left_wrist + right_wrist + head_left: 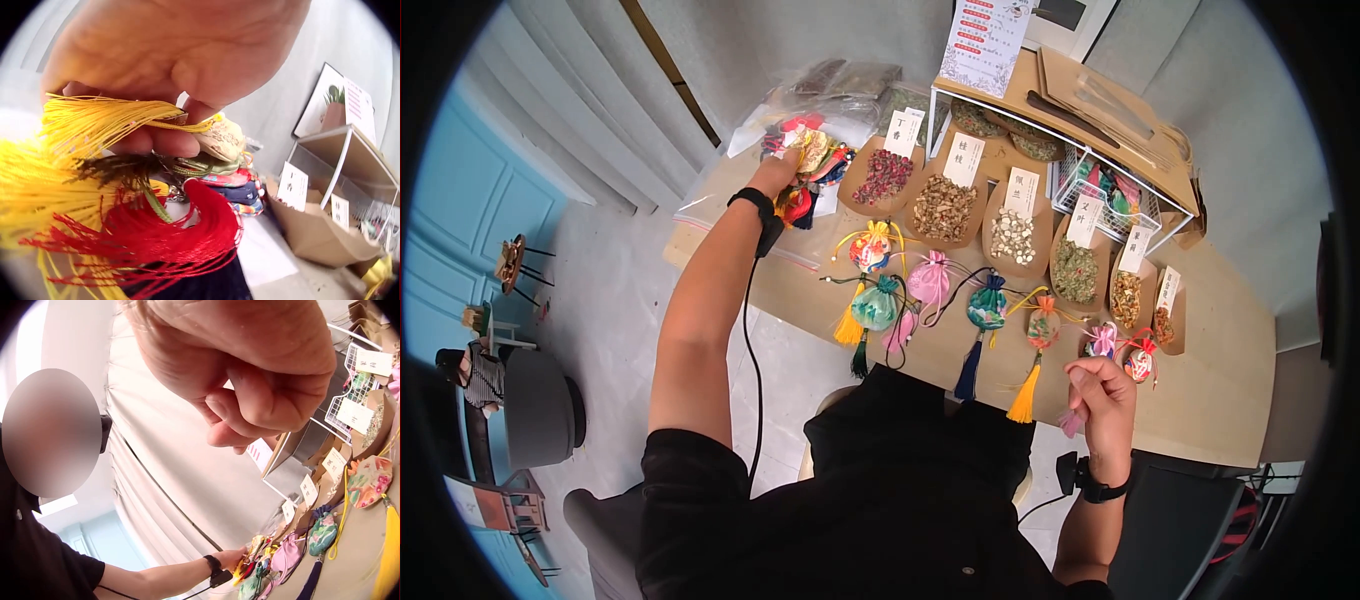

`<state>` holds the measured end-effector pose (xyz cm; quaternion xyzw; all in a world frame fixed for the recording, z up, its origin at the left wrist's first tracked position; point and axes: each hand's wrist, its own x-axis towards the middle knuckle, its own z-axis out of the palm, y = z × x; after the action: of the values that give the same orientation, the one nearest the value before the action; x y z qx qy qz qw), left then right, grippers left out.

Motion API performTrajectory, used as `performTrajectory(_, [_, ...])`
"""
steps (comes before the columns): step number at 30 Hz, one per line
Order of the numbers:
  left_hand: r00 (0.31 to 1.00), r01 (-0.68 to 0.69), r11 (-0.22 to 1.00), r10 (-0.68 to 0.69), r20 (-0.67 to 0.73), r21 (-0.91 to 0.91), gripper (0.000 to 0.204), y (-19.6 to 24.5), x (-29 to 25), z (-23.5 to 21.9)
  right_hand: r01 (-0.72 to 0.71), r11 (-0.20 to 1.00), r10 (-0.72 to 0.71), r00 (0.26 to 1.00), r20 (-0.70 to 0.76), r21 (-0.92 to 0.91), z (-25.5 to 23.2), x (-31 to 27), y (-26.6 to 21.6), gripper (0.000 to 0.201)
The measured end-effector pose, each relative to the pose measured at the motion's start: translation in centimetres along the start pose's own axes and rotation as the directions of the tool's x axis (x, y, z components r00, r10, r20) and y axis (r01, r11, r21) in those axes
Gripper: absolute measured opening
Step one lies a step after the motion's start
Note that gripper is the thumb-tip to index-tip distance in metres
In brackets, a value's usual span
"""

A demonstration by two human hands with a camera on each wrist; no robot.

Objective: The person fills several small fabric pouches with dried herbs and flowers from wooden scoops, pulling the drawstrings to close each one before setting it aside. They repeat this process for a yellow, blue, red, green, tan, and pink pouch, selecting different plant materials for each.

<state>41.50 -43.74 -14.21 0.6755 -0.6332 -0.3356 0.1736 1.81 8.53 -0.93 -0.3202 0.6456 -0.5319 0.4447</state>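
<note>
- I see passable room over the bare tabletop (1225, 340), right of the paper trays (874, 209).
- Those close-set trays and the white-framed shelf (1000, 93) block me behind the sachets (929, 283).
- Tassels (1023, 395) obstruct me along the front edge.

Left of the left hand (782, 168), grey curtains (560, 90) are hung; farther out that way, a light-blue wall (495, 185) is seen, and a rounded grey chair (540, 410) is set on pale flooring (625, 290). Right of the right hand (1106, 405), a wood-toned tabletop (1210, 390) is spread.

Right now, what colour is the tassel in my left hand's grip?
Yellow; that tassel shows best in the left wrist view.
</note>
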Motion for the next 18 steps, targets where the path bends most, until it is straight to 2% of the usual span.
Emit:
performTrajectory(1, [0.999, 0.026, 0.996, -0.028, 0.020, 0.088, 0.067, 0.6, -0.3, -0.3, -0.019, 1.000, 0.019, 1.000, -0.001, 0.022, -0.1, -0.1, 0.2, 0.011])
performTrajectory(4, [0.973, 0.162, 0.894, -0.074, -0.219, 0.418, 0.075, 2.6, -2.5, -0.1, -0.018, 1.000, 0.018, 1.000, 0.000, 0.020, -0.3, -0.1, 1.1, 0.011])
performTrajectory(7, [0.985, 0.166, 0.826, -0.114, -0.130, 0.539, 0.083, 6.0, -6.2, -1.1, 0.009, 0.999, -0.009, 1.000, 0.016, 0.031, 0.2, 0.0, 1.5, 0.011])
performTrajectory(10, [0.950, 0.147, 0.728, 0.085, -0.301, 0.670, 0.078, 6.0, -6.3, 0.2, 0.008, 0.999, -0.009, 1.000, 0.015, 0.039, 0.7, 0.1, 1.6, 0.010])
performTrajectory(13, [0.876, -0.009, 0.759, 0.321, -0.361, 0.651, 0.068, 6.1, -5.0, 0.6, -0.035, 0.999, 0.034, 0.999, 0.025, 0.037, 1.2, 0.2, 1.5, 0.010])
performTrajectory(16, [0.836, -0.201, 0.824, 0.426, -0.345, 0.530, 0.058, 5.5, -1.7, 2.0, -0.051, 0.998, 0.049, 0.997, 0.056, 0.047, 1.7, 0.5, 1.9, 0.010])
performTrajectory(18, [0.844, -0.225, 0.827, 0.430, -0.320, 0.516, 0.056, 6.0, -0.5, 2.4, -0.045, 0.999, 0.043, 0.996, 0.075, 0.021, 2.2, 0.6, 2.1, 0.011])
